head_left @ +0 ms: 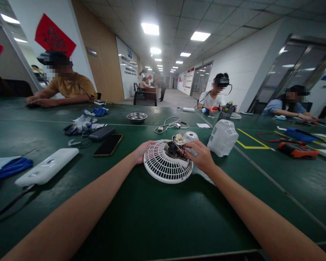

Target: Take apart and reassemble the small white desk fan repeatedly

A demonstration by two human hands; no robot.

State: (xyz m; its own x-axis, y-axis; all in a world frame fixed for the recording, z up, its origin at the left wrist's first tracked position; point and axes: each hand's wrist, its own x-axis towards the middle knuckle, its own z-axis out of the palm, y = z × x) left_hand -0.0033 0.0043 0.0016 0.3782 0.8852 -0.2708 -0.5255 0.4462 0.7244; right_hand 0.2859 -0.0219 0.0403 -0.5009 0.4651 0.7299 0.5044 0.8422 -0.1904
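Observation:
A round white fan grille point(167, 174) rests on the green table in front of me, tilted slightly. My left hand point(143, 152) grips its left rim, thumb side along the edge. On the grille's back sits a dark fan motor point(176, 149) with a cream-coloured gear-like part point(179, 139) and a white wire on top. The fingers of my right hand point(200, 154) are closed at the motor's right side; the fingertips are partly hidden. Just behind that hand stands a small white domed cover point(191, 136). Farther right is a white vented plastic housing point(223, 138).
Left of the grille lie a phone point(108, 145), a dark power bank point(102, 133), a white power bank point(47, 167) and gloves point(81, 125). Beyond are a metal bowl point(136, 117) and a coiled white cable point(171, 125). An orange meter point(297, 150) lies right. Several people sit across the table.

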